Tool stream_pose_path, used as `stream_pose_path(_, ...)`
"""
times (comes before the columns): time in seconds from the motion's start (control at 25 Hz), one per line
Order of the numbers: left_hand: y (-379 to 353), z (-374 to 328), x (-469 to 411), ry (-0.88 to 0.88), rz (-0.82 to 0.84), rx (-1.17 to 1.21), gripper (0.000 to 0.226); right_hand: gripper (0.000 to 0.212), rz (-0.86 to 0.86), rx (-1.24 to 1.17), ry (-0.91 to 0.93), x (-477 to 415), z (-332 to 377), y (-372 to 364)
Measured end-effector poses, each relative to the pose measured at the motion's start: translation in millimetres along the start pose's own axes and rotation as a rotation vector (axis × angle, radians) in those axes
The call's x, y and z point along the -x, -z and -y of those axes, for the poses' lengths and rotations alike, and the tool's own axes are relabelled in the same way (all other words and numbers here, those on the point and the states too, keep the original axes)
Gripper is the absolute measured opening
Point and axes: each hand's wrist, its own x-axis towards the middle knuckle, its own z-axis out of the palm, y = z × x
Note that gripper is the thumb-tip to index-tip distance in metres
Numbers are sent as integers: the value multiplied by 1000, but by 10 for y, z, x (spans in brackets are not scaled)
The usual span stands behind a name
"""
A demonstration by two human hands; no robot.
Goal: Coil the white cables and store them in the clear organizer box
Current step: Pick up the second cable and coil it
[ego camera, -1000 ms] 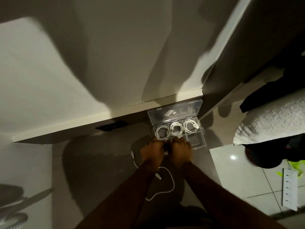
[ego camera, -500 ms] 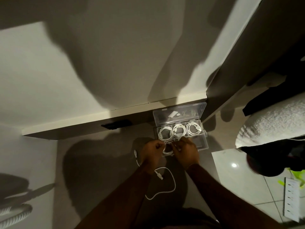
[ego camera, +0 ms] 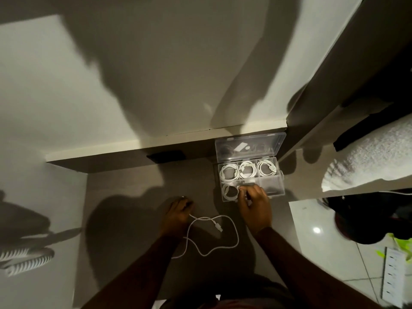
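Note:
The clear organizer box (ego camera: pixel 273 186) lies open on the grey floor, its lid (ego camera: pixel 249 146) leaning back against the wall. Three coiled white cables (ego camera: pixel 247 169) fill its far compartments. A fourth coil (ego camera: pixel 230 191) sits in the near left compartment, and my right hand (ego camera: pixel 253 202) rests at that compartment's edge with fingertips touching the coil. My left hand (ego camera: pixel 178 211) is down on the floor, on one end of a loose white cable (ego camera: pixel 211 237) that loops between my forearms, its plug lying free.
A white wall with a skirting ledge (ego camera: pixel 133 146) runs behind the box, and a dark slot (ego camera: pixel 166 157) sits under it. A white textured cushion (ego camera: pixel 374 157) and dark items lie right. A white power strip (ego camera: pixel 393 275) lies on glossy tiles.
Both hands were together at the box's near left compartment with a coil. Now the coil lies in the compartment, and my left hand has moved left and down onto the loose cable.

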Motion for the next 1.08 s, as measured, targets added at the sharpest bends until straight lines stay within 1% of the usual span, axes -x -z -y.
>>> stream_pose_path(0.08, 49, 126, 93, 31, -24, -43, 46, 24, -4, -9, 29, 138, 128, -66)
stream_pose_path(0.12, 103, 178, 144, 38, -22, -85, 38, 20, 25, -13, 52, 218, 230, -115)
stream_pose_path(0.16, 168, 224, 189, 32, -24, -94, 30, 18, 107, -17, 79, 271, 365, -163)
stream_pose_path(0.2, 235, 257, 231, 19, -50, -41, 26, 22, 235, 6, 118, 304, 535, -204)
stream_pose_path(0.28, 378, 286, 366, -20, -156, 198, 17, 41, 486, 119, 264, 375, 885, -322)
stream_pose_path(0.32, 461, 274, 443, -39, -220, 319, 14, 41, 566, 136, 332, 405, 1055, -382)
stream_pose_path(0.36, 547, 287, 520, -39, -279, 427, 13, 31, 607, 107, 372, 432, 1221, -425)
stream_pose_path(0.4, 647, 359, 633, -10, -322, 536, 14, 17, 640, 49, 359, 479, 1398, -455)
stream_pose_path(0.44, 751, 464, 754, 31, -353, 635, 18, 13, 679, -41, 275, 507, 1553, -455)
stream_pose_path(0.48, 861, 576, 885, 69, -358, 730, 23, 18, 709, -140, 178, 518, 1693, -434)
stream_pose_path(0.52, 953, 700, 1031, 80, -323, 808, 25, 20, 723, -228, 130, 521, 1822, -390)
stream_pose_path(0.56, 1027, 808, 1182, 51, -252, 842, 23, 17, 708, -286, 128, 519, 1956, -329)
stream_pose_path(0.64, 1130, 935, 1497, -49, -76, 903, 19, 8, 646, -350, 184, 533, 2237, -230)
stream_pose_path(0.68, 1175, 930, 1638, -71, -16, 1026, 19, 8, 605, -374, 211, 556, 2371, -196)
stream_pose_path(0.76, 1294, 810, 1869, -70, -2, 1455, 17, 12, 516, -420, 210, 681, 2623, -203)
stream_pose_path(0.8, 1354, 754, 1936, -79, -40, 1664, 18, 15, 499, -429, 196, 779, 2735, -227)
stream_pose_path(0.84, 1416, 711, 1982, -80, -101, 1830, 23, 19, 531, -429, 196, 902, 2806, -259)
stream_pose_path(0.92, 1542, 679, 2030, -82, -256, 2053, 26, 29, 672, -404, 210, 1212, 2869, -339)
stream_pose_path(0.96, 1598, 665, 2035, -99, -328, 2102, 26, 32, 736, -390, 206, 1365, 2875, -349)
stream_pose_path(1.0, 1650, 649, 2034, -111, -380, 2096, 27, 35, 782, -388, 182, 1503, 2881, -322)
stream_pose_path(1.04, 1683, 635, 2032, -103, -425, 2037, 29, 36, 808, -381, 168, 1608, 2894, -261)
stream_pose_path(1.08, 1698, 616, 2040, -79, -473, 1929, 30, 36, 827, -360, 186, 1668, 2927, -170)
